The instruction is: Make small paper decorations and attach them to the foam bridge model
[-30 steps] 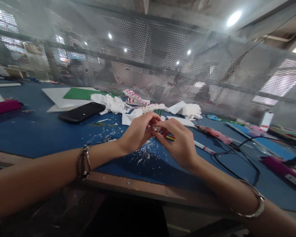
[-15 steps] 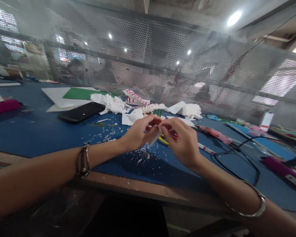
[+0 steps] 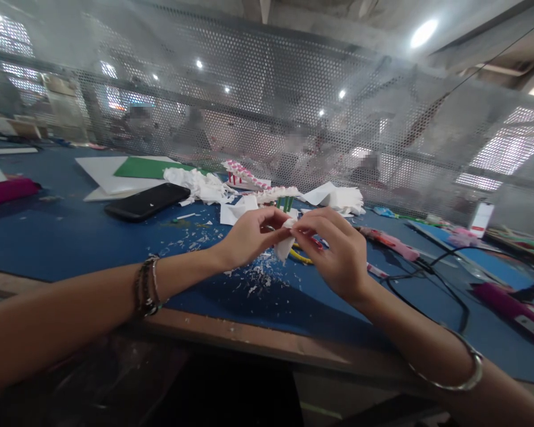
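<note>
Both hands meet above the blue tabletop (image 3: pixel 93 252), fingertips close together over a thin, paper-like white piece (image 3: pixel 283 249). The left hand (image 3: pixel 244 240) pinches it from the left between thumb and forefinger, the two digits nearly closed at the tips but bowed apart farther back, leaving a small gap behind the pinch. The right hand (image 3: pixel 340 258) grips the same piece near its upper end, thumb and forefinger drawn together at the tips; its other fingers curl behind, and what they touch, if anything, I cannot tell. The white piece hangs down below the fingertips, its lower end free of both hands and above the table. Just beside it, under the right hand, shows a yellow curved strip (image 3: pixel 301 256), partly hidden. White shavings (image 3: pixel 260 281) are scattered on the tabletop below the hands, and green sticks (image 3: pixel 288 204) stand just beyond the fingers.
</note>
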Demonstrator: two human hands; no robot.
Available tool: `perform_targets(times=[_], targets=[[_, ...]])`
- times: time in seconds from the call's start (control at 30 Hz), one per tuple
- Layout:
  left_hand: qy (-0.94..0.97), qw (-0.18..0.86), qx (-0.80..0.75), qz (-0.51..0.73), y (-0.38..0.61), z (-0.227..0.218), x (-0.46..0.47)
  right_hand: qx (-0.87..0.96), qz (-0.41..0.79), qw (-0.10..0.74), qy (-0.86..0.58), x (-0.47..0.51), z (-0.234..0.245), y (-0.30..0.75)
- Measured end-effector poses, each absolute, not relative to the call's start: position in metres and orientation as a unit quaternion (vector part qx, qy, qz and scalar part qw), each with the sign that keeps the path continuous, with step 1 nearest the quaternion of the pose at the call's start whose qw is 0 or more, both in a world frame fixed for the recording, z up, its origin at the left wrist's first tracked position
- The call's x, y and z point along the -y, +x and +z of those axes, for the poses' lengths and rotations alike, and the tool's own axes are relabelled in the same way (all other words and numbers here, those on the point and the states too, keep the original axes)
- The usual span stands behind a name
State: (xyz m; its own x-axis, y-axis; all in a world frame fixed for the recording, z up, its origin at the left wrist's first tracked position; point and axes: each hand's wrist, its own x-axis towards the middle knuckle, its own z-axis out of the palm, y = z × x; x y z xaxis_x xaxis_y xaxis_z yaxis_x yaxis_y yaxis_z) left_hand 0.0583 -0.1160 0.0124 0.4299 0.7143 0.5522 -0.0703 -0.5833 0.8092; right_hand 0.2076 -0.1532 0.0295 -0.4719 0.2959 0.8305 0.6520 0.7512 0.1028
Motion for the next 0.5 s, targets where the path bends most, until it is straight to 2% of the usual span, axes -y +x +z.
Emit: perform_targets(times=[0.17, 0.3, 0.5], targets=[[0.727, 0.436, -0.204, 0.489, 0.0575, 0.0116, 0.1155, 0.831, -0.190, 0.431, -0.296, 0.1545, 0.0292, 0.2079], [0.717, 0.489, -0.195, 0.456, 0.0574, 0.0122, 0.1147, 0.813, -0.077, 0.466, -0.342, 0.1549, 0.0298, 0.2076], [0.686, 0.509, -0.167, 0.492, 0.0581, 0.0128, 0.1152, 0.760, 0.106, 0.518, -0.379, 0.1551, 0.0323, 0.2039]])
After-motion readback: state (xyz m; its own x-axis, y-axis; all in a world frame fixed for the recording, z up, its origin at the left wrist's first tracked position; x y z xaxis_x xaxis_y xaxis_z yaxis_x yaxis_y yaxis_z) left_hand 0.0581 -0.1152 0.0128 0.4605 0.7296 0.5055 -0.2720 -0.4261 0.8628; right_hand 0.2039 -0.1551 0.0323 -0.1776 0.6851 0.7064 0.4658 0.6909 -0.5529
